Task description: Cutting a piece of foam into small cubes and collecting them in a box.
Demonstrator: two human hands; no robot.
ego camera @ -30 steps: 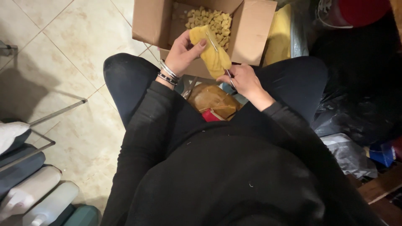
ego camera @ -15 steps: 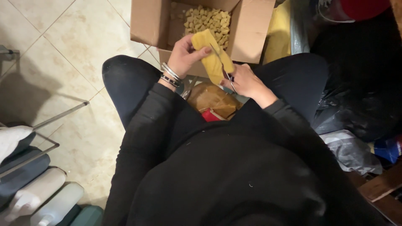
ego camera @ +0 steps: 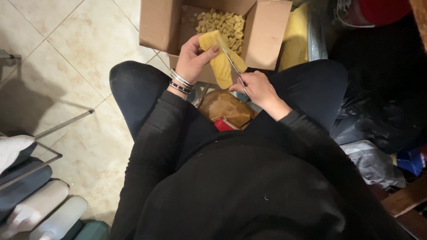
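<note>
Yellow sponge strip, cut over cardboard box [ego camera: 160, 26]

Your left hand [ego camera: 192, 58] grips the strip [ego camera: 220, 62]; your right hand [ego camera: 258, 89] works scissors [ego camera: 231, 62] across it.

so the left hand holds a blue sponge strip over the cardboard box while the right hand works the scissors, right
Not quite: the head view shows the sponge strip is yellow, not blue. The left hand holds it over the cardboard box while the right hand works the scissors.

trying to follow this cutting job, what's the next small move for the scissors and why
Probably close the scissors to snip another bit off. The right hand has the blades laid across the yellow foam piece, which the left hand holds over the open cardboard box, where small yellow cut pieces already lie.
</note>
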